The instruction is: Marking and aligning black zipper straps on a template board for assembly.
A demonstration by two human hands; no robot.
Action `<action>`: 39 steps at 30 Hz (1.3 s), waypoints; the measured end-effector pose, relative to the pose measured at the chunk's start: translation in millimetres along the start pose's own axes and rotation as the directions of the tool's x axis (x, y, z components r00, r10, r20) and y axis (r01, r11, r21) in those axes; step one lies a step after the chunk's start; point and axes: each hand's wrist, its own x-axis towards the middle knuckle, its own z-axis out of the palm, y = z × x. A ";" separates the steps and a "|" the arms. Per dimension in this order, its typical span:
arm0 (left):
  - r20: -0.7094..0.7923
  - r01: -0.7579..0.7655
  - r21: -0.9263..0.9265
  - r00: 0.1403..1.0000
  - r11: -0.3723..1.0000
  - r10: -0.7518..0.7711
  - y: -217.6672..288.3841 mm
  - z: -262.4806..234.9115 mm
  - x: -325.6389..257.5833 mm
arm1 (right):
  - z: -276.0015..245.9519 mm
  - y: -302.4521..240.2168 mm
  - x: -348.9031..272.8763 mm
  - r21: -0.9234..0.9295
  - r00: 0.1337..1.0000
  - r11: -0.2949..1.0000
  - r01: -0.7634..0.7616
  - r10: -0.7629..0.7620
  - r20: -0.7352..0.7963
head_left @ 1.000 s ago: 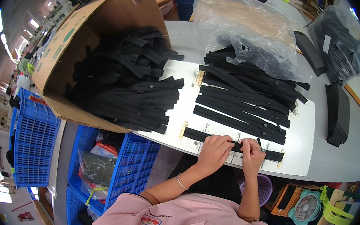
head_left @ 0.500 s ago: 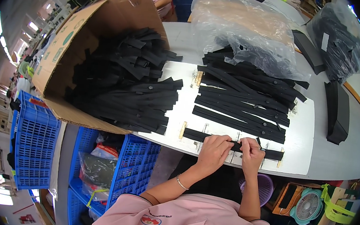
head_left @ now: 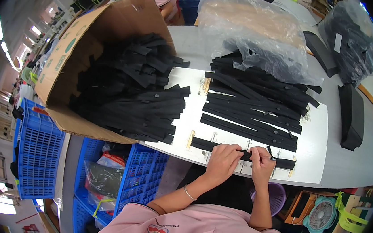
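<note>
A black fabric strip (head_left: 201, 144) lies flat across the near part of a white board (head_left: 313, 142), between two pale tape marks. My left hand (head_left: 223, 162) is closed on the strip near its middle, fingertips pressed together at the upper edge. Close beside it on the right, my right hand (head_left: 262, 167) pinches the same strip with curled fingers. A small dark end sticks up by the right fingertips; what exactly they pinch is hidden. Beyond my hands, several similar black strips (head_left: 248, 124) lie in rows, some bearing small dark round parts.
A cardboard box (head_left: 67, 116) on its side spills a heap of black strips (head_left: 129, 106) at the left. Clear plastic bags (head_left: 253, 24) and black folded pieces (head_left: 351, 116) sit farther back. Blue crates (head_left: 138, 174), a purple basket (head_left: 276, 198) and a small fan (head_left: 320, 215) are below.
The whole view has shifted slightly, so the table appears a little lower. My hands stay on the same strip with nearly the same grip. The person at the back leans farther into view.
</note>
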 end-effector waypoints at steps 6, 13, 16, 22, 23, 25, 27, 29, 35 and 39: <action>0.058 -0.006 0.020 0.998 1.000 0.005 -9.0 5.8 0.2 | -3.2 6.4 -0.8 -0.111 1.000 0.994 0.007 -0.005 0.019; 0.015 -0.029 0.067 0.999 0.997 0.028 -16.6 10.1 18.1 | -0.3 -3.0 21.9 -0.065 0.996 0.995 0.076 -0.073 0.047; 0.016 -0.017 0.068 1.000 0.998 0.016 -14.3 13.1 15.5 | -3.7 0.2 18.3 -0.033 0.995 0.997 0.076 -0.073 0.072; 0.012 0.010 0.072 1.000 0.997 -0.011 -10.9 10.3 2.6 | -7.5 1.7 8.1 -0.155 0.964 0.966 0.205 -0.173 0.201; 0.010 0.007 0.077 1.000 0.997 -0.008 -11.0 9.9 2.6 | -7.3 2.7 8.4 -0.162 0.960 0.961 0.224 -0.189 0.205; 0.007 0.005 0.081 1.000 0.997 -0.006 -10.3 9.4 1.0 | -5.3 3.3 6.8 -0.167 0.956 0.956 0.242 -0.205 0.212; 0.023 0.018 0.069 1.000 0.997 -0.020 -8.9 9.5 3.5 | -1.0 1.1 9.2 -0.129 0.971 0.965 0.228 -0.215 0.104; 0.016 0.014 0.069 1.000 0.998 -0.016 -10.0 10.8 5.0 | -1.4 2.6 10.7 -0.133 0.970 0.964 0.229 -0.215 0.111; 0.010 0.002 0.069 1.000 0.998 -0.003 -13.4 10.9 12.7 | 1.4 3.9 21.0 -0.193 0.952 0.935 0.297 -0.274 0.136; 0.049 -0.023 0.064 0.999 0.998 0.020 -14.0 3.6 15.4 | 1.7 0.9 22.2 -0.264 0.923 0.886 0.381 -0.346 0.170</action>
